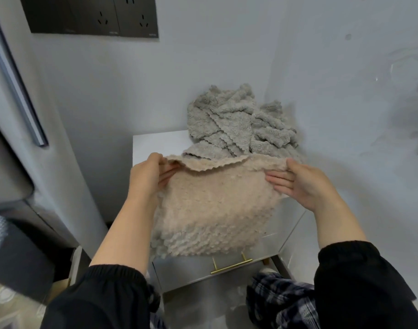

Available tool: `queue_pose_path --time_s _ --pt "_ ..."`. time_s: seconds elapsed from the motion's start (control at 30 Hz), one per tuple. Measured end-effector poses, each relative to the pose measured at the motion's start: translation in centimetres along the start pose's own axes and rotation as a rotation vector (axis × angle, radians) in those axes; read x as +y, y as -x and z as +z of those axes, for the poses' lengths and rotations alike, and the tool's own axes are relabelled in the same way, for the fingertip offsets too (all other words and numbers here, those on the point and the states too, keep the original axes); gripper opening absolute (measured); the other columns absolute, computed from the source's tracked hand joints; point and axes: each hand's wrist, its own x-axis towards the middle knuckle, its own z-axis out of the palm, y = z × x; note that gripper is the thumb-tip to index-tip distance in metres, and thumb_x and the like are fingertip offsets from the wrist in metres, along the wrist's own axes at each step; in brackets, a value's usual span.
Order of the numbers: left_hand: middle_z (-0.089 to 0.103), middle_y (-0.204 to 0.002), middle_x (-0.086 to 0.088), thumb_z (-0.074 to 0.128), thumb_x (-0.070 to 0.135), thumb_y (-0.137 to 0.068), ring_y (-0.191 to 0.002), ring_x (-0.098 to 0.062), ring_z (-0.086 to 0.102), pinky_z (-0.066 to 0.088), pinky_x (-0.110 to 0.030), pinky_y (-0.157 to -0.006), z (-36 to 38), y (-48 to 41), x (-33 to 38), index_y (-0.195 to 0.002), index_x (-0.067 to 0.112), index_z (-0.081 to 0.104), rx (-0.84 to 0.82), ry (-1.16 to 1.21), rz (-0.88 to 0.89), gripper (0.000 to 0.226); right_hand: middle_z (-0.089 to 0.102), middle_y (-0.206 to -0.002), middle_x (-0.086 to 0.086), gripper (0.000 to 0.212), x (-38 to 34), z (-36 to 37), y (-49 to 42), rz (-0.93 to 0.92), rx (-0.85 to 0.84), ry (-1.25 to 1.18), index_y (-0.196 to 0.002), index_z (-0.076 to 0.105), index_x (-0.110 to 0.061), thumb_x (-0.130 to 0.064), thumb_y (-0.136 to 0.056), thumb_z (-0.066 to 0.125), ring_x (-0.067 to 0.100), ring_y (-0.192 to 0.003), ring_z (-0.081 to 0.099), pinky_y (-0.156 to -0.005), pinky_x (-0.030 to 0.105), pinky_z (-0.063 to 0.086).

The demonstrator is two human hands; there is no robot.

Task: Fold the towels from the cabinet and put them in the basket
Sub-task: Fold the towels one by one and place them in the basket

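I see my left hand [148, 176] and my right hand [305, 184] holding a beige fluffy towel with scalloped edges [215, 210] spread between them, one hand at each upper corner. The left hand pinches its corner, thumb on top and fingers curled beneath the cloth. The right hand grips the other corner with the thumb over the upper edge and the fingers laid straight across the towel's near face. The upper edge flops over toward me in a narrow flap between the two hands.

The towel is over the front part of a small white cabinet [155, 143] and hangs down past its front edge. Its lower hem ends just above a brass bar handle [231, 264] on the cabinet's shiny grey front.

Behind the beige towel, a crumpled heap of grey fluffy towels [238, 127] sits at the back of the cabinet top, against the pale grey wall [227, 55], and touches the beige towel's upper edge.

A black socket panel [91, 15] is fixed high on the wall to the left. Black sleeves [360, 281] cover both forearms, and plaid trousers [279, 302] show at the bottom.
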Motion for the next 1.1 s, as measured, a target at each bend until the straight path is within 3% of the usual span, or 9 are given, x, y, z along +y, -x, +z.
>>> queue_pose_path --time_s 0.1,0.2,0.27,0.3,0.37,0.5,0.83,0.97,1.1 --pt "0.066 -0.067 -0.003 0.045 0.013 -0.089 -0.067 -0.017 0.061 0.043 -0.024 -0.067 0.0 -1.0 0.5 -0.065 0.017 0.065 -0.025 0.278 0.037 0.031 0.036 -0.068 0.003 0.048 -0.6 0.8 -1.3 -0.156 -0.036 -0.065 -0.094 0.069 -0.011 -0.043 -0.101 0.034 0.018 -0.068 0.049 -0.08 0.03 0.047" --pt "0.066 -0.073 0.001 0.048 0.014 -0.09 -0.074 -0.015 0.059 0.039 -0.026 -0.069 0.2 -1.8 1.6 -0.067 0.018 0.066 -0.113 0.46 0.144 0.029 0.054 -0.095 0.004 0.045 -1.8 1.5 -2.1 -0.37 -0.03 -0.211 -0.092 0.075 -0.017 -0.049 -0.095 0.042 0.021 -0.091 0.058 -0.092 0.031 0.043" --pt "0.068 -0.076 0.006 0.05 0.017 -0.092 -0.084 -0.012 0.062 0.041 -0.029 -0.08 0.3 -1.8 2.0 -0.059 0.021 0.07 -0.147 0.421 0.178 0.038 0.045 -0.105 -0.002 0.039 -2.2 1.8 -2.3 -0.459 -0.027 -0.194 -0.09 0.077 -0.023 -0.051 -0.09 0.051 0.012 -0.098 0.033 -0.085 0.029 0.038" --pt "0.067 -0.074 0.009 0.053 0.018 -0.091 -0.083 -0.01 0.062 0.041 -0.028 -0.082 0.3 -1.8 2.0 -0.057 0.023 0.07 -0.126 0.339 0.177 0.039 0.05 -0.102 -0.002 0.032 -2.2 2.0 -2.3 -0.461 -0.011 -0.178 -0.087 0.077 -0.023 -0.044 -0.092 0.054 0.046 -0.127 0.033 -0.082 0.028 0.037" --pt "0.064 -0.068 0.009 0.06 0.015 -0.088 -0.076 -0.009 0.06 0.045 -0.027 -0.079 0.3 -1.9 1.3 -0.062 0.02 0.068 -0.027 0.126 0.147 0.028 0.063 -0.092 -0.001 0.023 -1.3 2.3 -2.5 -0.389 0.075 -0.139 -0.077 0.076 -0.02 -0.021 -0.092 0.059 0.019 -0.102 0.059 -0.081 0.031 0.04" --pt "0.067 -0.086 -0.001 0.065 0.009 -0.086 -0.08 -0.014 0.06 0.052 -0.032 -0.078 -0.6 -3.0 -0.6 -0.078 0.016 0.069 0.016 -0.174 0.104 0.011 0.066 -0.095 0.002 0.022 0.6 2.1 -2.6 -0.198 0.099 -0.006 -0.081 0.069 -0.014 0.0 -0.09 0.054 0.021 -0.1 0.059 -0.075 0.028 0.051" --pt "0.063 -0.098 -0.01 0.053 -0.005 -0.09 -0.081 -0.015 0.06 0.054 -0.025 -0.076 -1.7 -3.8 -1.6 -0.11 0.007 0.063 0.02 -0.059 0.016 0.025 0.047 -0.067 0.003 0.023 1.0 2.7 -0.7 -0.214 0.115 0.218 -0.1 0.068 -0.005 0.005 -0.091 0.05 0.012 -0.058 0.055 -0.073 0.032 0.059" --pt "0.064 -0.108 -0.01 0.052 -0.007 -0.09 -0.087 -0.016 0.063 0.055 -0.025 -0.075 -1.6 -4.2 -1.7 -0.116 0.004 0.063 0.054 0.029 0.053 0.03 0.047 -0.055 -0.001 0.02 0.7 2.6 -0.1 -0.174 0.104 0.061 -0.103 0.065 0.0 0.006 -0.092 0.049 0.007 -0.043 0.057 -0.073 0.033 0.059" --pt "0.067 -0.113 -0.005 0.053 -0.003 -0.086 -0.095 -0.017 0.063 0.051 -0.026 -0.084 -2.1 -4.8 -2.5 -0.116 0.008 0.066 0.139 -0.395 0.242 0.034 0.062 -0.07 0.006 0.019 0.9 2.1 0.1 -0.132 0.114 0.233 -0.096 0.066 -0.003 0.008 -0.087 0.053 0.014 -0.05 0.065 -0.049 0.022 0.055"
